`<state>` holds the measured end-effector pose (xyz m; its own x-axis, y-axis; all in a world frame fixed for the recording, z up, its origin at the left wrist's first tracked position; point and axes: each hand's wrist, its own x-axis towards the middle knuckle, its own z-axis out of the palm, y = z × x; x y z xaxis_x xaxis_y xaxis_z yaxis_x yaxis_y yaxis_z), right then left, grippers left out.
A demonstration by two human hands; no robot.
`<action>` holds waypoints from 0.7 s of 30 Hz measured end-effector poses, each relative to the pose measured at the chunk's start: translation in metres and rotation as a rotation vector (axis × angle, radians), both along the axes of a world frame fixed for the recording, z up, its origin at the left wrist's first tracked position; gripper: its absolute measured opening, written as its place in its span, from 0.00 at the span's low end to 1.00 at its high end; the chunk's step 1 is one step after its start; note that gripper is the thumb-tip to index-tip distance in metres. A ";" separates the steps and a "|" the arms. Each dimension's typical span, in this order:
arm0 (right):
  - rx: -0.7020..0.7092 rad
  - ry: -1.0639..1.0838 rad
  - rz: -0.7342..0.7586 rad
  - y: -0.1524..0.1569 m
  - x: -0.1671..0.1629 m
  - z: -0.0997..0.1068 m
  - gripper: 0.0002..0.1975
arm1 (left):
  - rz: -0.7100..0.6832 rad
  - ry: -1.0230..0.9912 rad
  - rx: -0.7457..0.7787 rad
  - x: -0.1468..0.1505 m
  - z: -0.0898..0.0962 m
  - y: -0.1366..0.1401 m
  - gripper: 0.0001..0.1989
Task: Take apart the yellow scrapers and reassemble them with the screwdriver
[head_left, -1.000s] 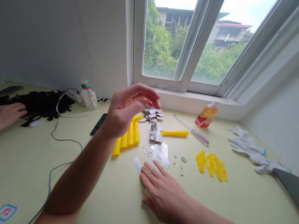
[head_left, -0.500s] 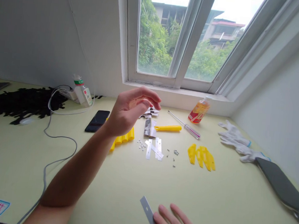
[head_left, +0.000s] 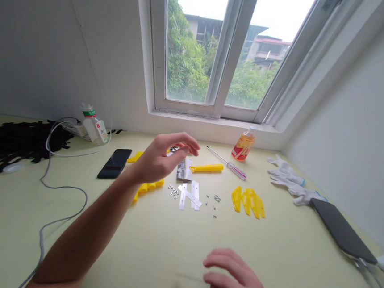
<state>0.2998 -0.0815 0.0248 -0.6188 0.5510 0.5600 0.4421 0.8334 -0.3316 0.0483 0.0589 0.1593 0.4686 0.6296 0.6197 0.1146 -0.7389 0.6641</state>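
My left hand (head_left: 159, 159) hovers above the back middle of the table, its fingers loosely curled and apart from the thumb, and nothing shows in it. Below and behind it lie yellow plastic handles (head_left: 145, 188), partly hidden by the hand and wrist. At the front, my right hand (head_left: 237, 278) pinches a flat metal blade (head_left: 189, 277), seen nearly edge-on and blurred, tilted up off the table. Beyond are more blades (head_left: 183, 197), small nuts (head_left: 173, 191), screws (head_left: 217, 198), yellow plastic pieces (head_left: 248, 202) and a yellow-handled scraper (head_left: 206, 168).
A screwdriver (head_left: 235, 169) and an orange drink bottle (head_left: 244, 145) stand toward the window. White gloves (head_left: 286, 177) and a dark flat device (head_left: 342, 231) are at right. At left are a phone (head_left: 115, 164), a clear bottle (head_left: 94, 126), a cable (head_left: 67, 217) and black strips (head_left: 20, 140).
My right hand has gone from lying flat beside the blade to gripping it and tilting it up. My left hand stays raised over the back of the table. The camera view has shifted.
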 end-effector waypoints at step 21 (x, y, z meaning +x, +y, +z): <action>-0.618 0.406 0.013 0.201 -0.084 0.058 0.12 | 0.087 0.614 -0.175 -0.042 -0.024 0.064 0.09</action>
